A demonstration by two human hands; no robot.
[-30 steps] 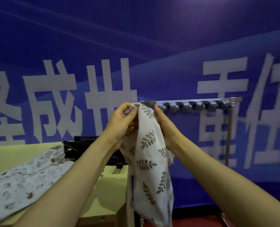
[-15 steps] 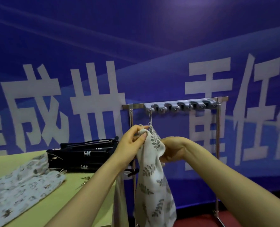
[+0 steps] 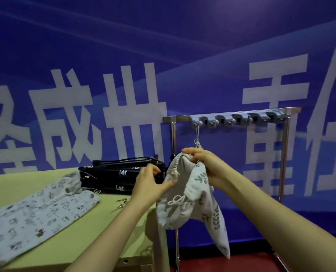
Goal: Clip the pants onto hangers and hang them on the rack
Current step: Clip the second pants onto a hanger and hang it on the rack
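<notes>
White pants with a green leaf print (image 3: 186, 203) hang from a thin wire hanger (image 3: 197, 134) hooked on the leftmost grey slot of the metal rack (image 3: 236, 119). My right hand (image 3: 202, 163) pinches the waistband at its top, just under the hanger. My left hand (image 3: 153, 185) grips the waistband's left edge and spreads it open. A second pair of pale printed pants (image 3: 37, 211) lies flat on the yellow-green table (image 3: 96, 232) at the left.
A black folded tripod bundle (image 3: 120, 175) lies on the table's far side, behind my left hand. Small metal clips (image 3: 122, 203) sit on the table near its right edge. The rack stands right of the table before a blue banner wall.
My hands and the leaf-print pants came down from the rack bar; the pants now hang on the hooked hanger. My left hand pulled the waistband out to the left.
</notes>
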